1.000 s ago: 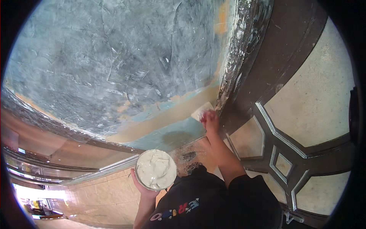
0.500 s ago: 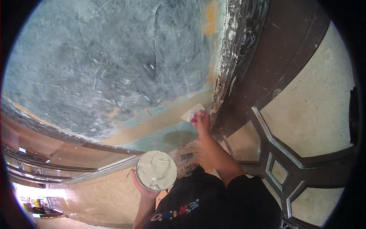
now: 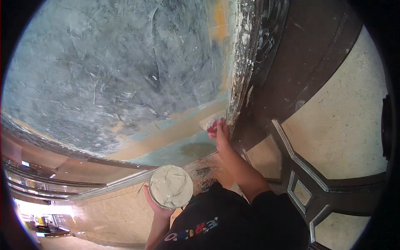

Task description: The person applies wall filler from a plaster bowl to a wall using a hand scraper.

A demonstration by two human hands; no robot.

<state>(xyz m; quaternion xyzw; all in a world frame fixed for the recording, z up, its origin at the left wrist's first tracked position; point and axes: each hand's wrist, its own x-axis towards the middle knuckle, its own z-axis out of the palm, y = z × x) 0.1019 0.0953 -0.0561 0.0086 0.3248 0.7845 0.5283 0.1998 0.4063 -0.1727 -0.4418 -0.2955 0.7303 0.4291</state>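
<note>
My left hand is wrapped round the side of a round tub filled with off-white putty, held up in front of my body. My right hand grips a putty knife with a wide blade smeared with pale putty. The blade lies against the lower right corner of the wall panel, on a tan strip beside the dark frame. Grey-blue patches cover most of that panel. My right fingers hide much of the knife's handle.
A dark wooden frame, chipped and spotted with white, borders the panel on the right. Further right stands dark panelling with cream insets. A tiled floor spreads at lower left, and bright light enters beyond it.
The putty knife has turned slightly in my right hand and shifted a little toward the frame. My view has swung slightly right. The tub stays in my left hand.
</note>
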